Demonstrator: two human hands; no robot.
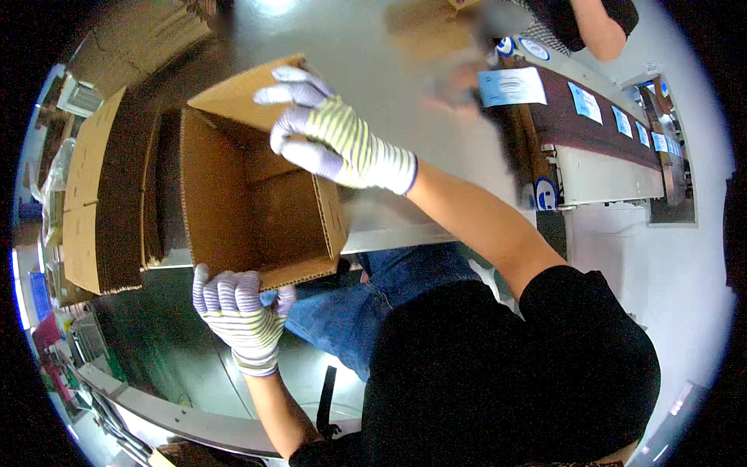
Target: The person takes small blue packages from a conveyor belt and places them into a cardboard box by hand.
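An upright cardboard box (214, 198) stands at the near edge of the metal table, its open top facing me and its inside bare. My left hand (240, 315), in a white glove with yellow stripes and lilac fingers, grips the box's near wall, fingers over the rim and thumb outside. Over the far right corner is my right hand (334, 140), gloved alike. Its fingers are stretched and apart against the raised far flap (245, 93), the thumb below them. Whether it presses the flap or only touches it, I cannot tell.
Flattened cardboard boxes (97, 194) stand stacked left of the box. At the right runs a dark conveyor belt (556, 117) carrying several blue-and-white printed sheets (513, 86). Across the metal table (342, 47), another person's arm (597, 29) and a blurred cardboard piece (432, 31) show.
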